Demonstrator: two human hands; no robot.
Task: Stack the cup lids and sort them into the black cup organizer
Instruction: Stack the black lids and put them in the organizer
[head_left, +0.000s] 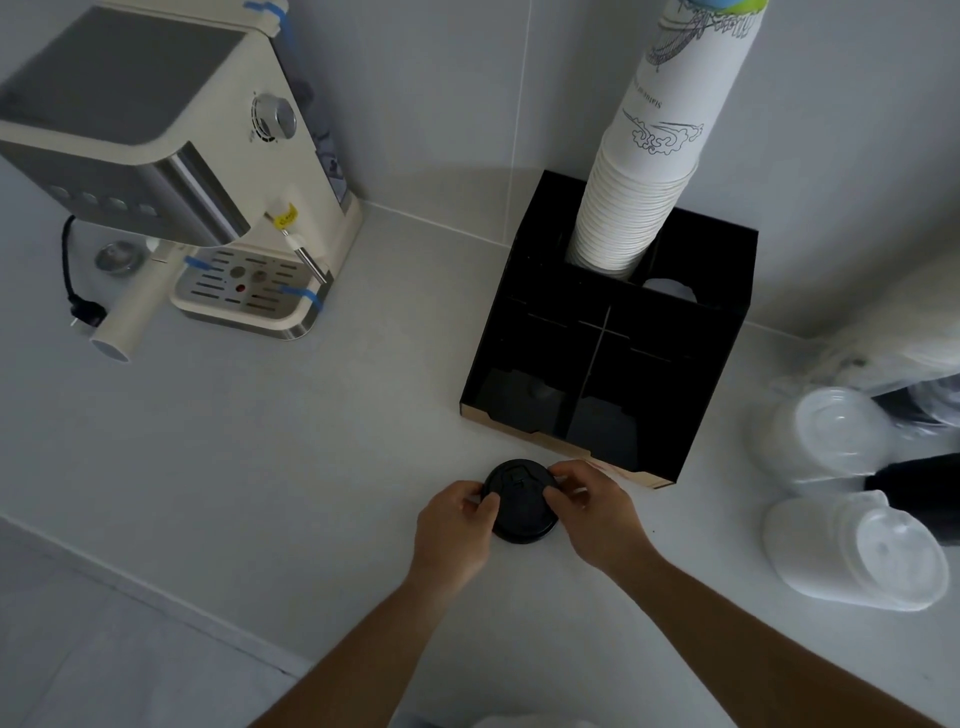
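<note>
Both hands were down on the desk (260, 467), and between them sat a black lid stack (521, 501). The left hand (457, 525) had its fingers (485, 506) curled narrow against the stack's left edge, thumb pressed on the rim. The right hand (592, 512) gripped the opposite edge, its fingers (558, 501) wrapped over the rim from the right. So the lids were held from both sides, resting on the desk. Just beyond the fingertips stood the black cup organizer (727, 322), its near compartments dark; whether lids already lay inside was hard to tell. A tall column of white paper cups (649, 171) rose from its far section. Well right of the right hand lay white lid stacks (852, 551) on their sides. Far left of the left hand sat a cream coffee machine (171, 156).
</note>
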